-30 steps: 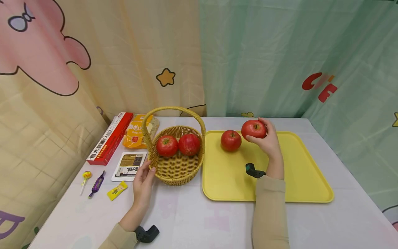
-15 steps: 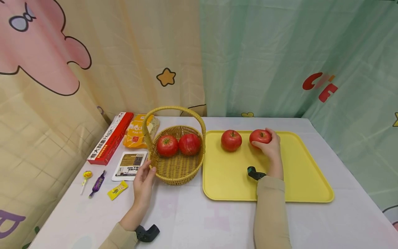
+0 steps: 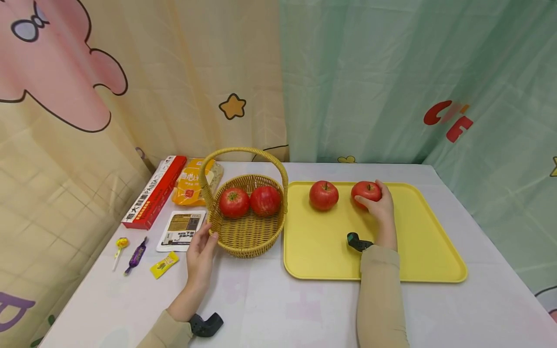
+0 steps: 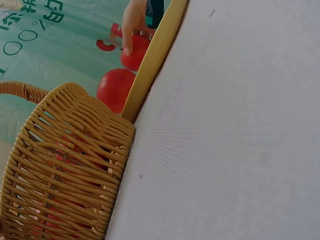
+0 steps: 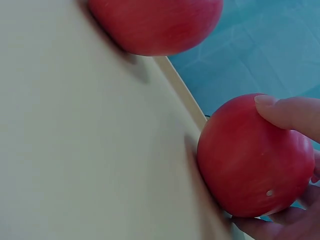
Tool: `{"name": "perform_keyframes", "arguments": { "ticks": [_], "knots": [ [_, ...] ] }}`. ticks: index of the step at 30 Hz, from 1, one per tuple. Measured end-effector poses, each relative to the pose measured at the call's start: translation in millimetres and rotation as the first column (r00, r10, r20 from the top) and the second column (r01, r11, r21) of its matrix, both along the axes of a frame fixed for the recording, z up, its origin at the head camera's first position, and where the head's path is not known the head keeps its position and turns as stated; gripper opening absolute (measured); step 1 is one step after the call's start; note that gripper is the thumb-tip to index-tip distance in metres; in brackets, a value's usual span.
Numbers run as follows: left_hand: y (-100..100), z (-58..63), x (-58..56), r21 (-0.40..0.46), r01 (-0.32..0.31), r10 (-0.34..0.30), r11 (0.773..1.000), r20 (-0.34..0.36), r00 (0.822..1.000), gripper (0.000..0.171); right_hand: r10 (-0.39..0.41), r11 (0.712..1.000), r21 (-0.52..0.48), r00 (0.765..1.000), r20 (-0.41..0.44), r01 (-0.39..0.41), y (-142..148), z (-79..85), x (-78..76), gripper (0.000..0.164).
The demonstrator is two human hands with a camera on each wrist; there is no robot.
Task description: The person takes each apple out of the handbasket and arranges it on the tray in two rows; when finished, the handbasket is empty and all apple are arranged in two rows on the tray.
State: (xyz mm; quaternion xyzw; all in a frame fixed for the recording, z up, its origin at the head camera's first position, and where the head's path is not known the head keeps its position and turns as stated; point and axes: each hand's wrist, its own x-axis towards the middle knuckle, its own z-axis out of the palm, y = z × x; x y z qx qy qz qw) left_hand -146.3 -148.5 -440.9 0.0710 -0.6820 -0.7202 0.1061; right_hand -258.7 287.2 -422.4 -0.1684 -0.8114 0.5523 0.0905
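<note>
Table [image 3: 270, 314] is supporting a yellow tray [image 3: 322, 256] on your right and, just left of it, a wicker basket [image 3: 248, 238]. A pasta box [image 3: 154, 195] is lying farther left. Your left hand [image 3: 200, 253] is resting relaxed fingers against the basket's near left side. Your right hand [image 3: 382, 207] is grasping a red apple [image 3: 366, 189], fingers and thumb curling round it, towards the tray's far edge; a second apple [image 3: 324, 195] is sitting to its left, and two more apples [image 3: 234, 203] are lying in the basket. A lollipop [image 3: 121, 243] is lying at far left.
</note>
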Motion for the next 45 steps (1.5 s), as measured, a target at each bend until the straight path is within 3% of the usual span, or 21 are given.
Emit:
{"name": "perform_keyframes", "arguments": {
  "ticks": [7, 11, 17, 20, 23, 26, 29, 34, 39, 42, 45],
  "knots": [
    [-0.1, 0.1, -0.1, 0.002, 0.003, -0.003, 1.000, -0.008, 1.000, 0.044, -0.007, 1.000, 0.001, 1.000, 0.015, 0.007, 0.0, 1.2, 0.8, 0.086],
    [-0.3, -0.3, 0.0, 0.000, 0.004, -0.004, 1.000, -0.008, 1.000, 0.044, -0.063, 0.998, -0.005, 0.998, -0.007, 0.063, -0.5, 9.8, 5.0, 0.089],
    [-0.1, -1.1, -0.2, 0.005, 0.000, 0.000, 1.000, -0.009, 1.000, 0.043, -0.219, 0.970, -0.127, 0.973, -0.069, 0.209, -8.1, 47.4, 18.4, 0.080],
    [0.1, -2.0, -0.9, 0.004, -0.001, 0.001, 1.000, -0.005, 1.000, 0.042, -0.256, 0.946, -0.243, 0.954, -0.157, 0.214, -19.1, 71.5, 27.0, 0.071],
    [0.1, -1.5, -0.8, -0.001, 0.001, -0.001, 1.000, 0.002, 1.000, 0.042, -0.252, 0.926, -0.353, 0.914, -0.317, 0.133, -38.5, 94.9, 37.2, 0.060],
    [0.2, 0.0, -0.6, -0.002, 0.003, -0.003, 1.000, 0.008, 1.000, 0.044, -0.219, 0.918, -0.396, 0.837, -0.502, 0.003, -64.7, 112.1, 47.6, 0.050],
    [0.6, 1.6, 0.1, 0.001, 0.005, -0.005, 1.000, 0.013, 1.000, 0.044, -0.143, 0.925, -0.356, 0.746, -0.650, -0.134, -92.6, 121.3, 56.3, 0.043],
    [0.6, 1.9, 1.2, 0.005, 0.005, -0.005, 1.000, 0.010, 1.000, 0.044, 0.012, 0.911, -0.261, 0.653, -0.757, -0.319, -135.9, 125.4, 66.4, 0.039],
    [0.3, 1.8, 1.8, 0.003, 0.003, -0.003, 1.000, 0.006, 1.000, 0.044, 0.162, 0.885, -0.156, 0.603, -0.781, -0.439, -174.0, 119.5, 69.1, 0.036],
    [0.4, 2.1, 1.5, 0.004, 0.002, -0.002, 1.000, 0.004, 1.000, 0.044, 0.261, 0.867, -0.096, 0.609, -0.749, -0.489, -194.6, 112.3, 69.2, 0.035],
    [0.7, 2.5, 1.2, 0.007, 0.004, -0.004, 1.000, -0.001, 1.000, 0.044, 0.361, 0.847, -0.045, 0.634, -0.683, -0.530, -211.5, 102.1, 68.1, 0.035]
  ]
}}
